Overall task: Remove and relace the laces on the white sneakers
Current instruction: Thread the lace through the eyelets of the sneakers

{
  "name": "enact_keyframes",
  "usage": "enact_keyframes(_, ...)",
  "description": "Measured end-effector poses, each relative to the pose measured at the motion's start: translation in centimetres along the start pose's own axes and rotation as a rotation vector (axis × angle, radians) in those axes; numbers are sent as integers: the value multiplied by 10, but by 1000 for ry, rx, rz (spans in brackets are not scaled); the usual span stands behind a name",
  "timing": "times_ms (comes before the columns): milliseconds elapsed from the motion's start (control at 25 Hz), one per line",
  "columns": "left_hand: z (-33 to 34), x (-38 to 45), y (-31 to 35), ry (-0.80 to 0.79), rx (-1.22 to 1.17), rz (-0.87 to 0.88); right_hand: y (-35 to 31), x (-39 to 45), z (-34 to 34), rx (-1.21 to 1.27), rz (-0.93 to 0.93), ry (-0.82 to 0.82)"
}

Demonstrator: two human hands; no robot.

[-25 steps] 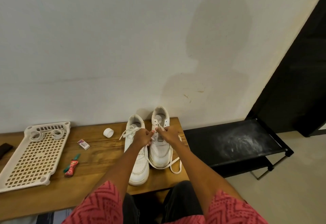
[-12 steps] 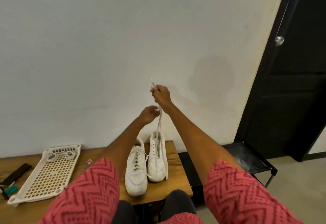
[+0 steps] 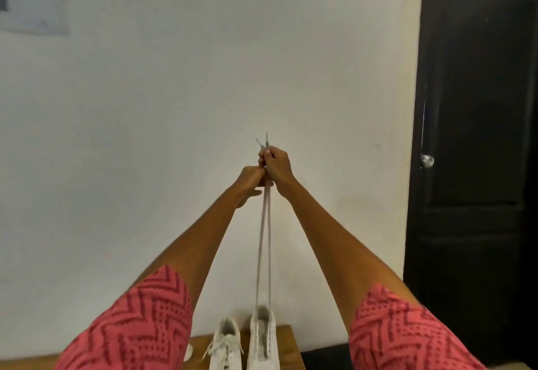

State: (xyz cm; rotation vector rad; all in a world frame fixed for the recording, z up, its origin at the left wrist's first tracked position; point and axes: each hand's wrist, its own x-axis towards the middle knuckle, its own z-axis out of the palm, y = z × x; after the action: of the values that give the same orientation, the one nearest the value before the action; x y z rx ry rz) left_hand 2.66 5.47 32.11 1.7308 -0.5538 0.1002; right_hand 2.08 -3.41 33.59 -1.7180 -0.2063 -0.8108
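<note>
Nearest me, at the bottom edge, the two white sneakers stand side by side on the wooden tabletop (image 3: 286, 337): the left sneaker (image 3: 225, 349) with its lace tied, the right sneaker (image 3: 263, 340) just beside it. From the right one, both strands of the lace (image 3: 264, 250) rise taut to my raised hands. My left hand (image 3: 249, 180) is clenched around the strands; my right hand (image 3: 276, 167), touching it just above, grips them too, the tips poking out above its fingers (image 3: 266, 155). Farther off are the white wall (image 3: 203, 78) and, at right, a dark door (image 3: 477, 136).
</note>
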Motion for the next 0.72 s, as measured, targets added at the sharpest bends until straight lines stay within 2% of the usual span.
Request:
enact_keyframes(200, -7, 13, 23, 106, 215, 157, -4, 5, -6, 73, 6, -36)
enact_keyframes(320, -7, 15, 23, 184, 131, 204, -4, 9, -12, 99, 17, -43)
enact_keyframes(560, 3, 19, 27, 244, 19, 241, -1, 12, -27, 149, 67, -64)
enact_keyframes(720, 5, 23, 34, 369, 13, 225, 2, 17, -31, 89, 17, 82)
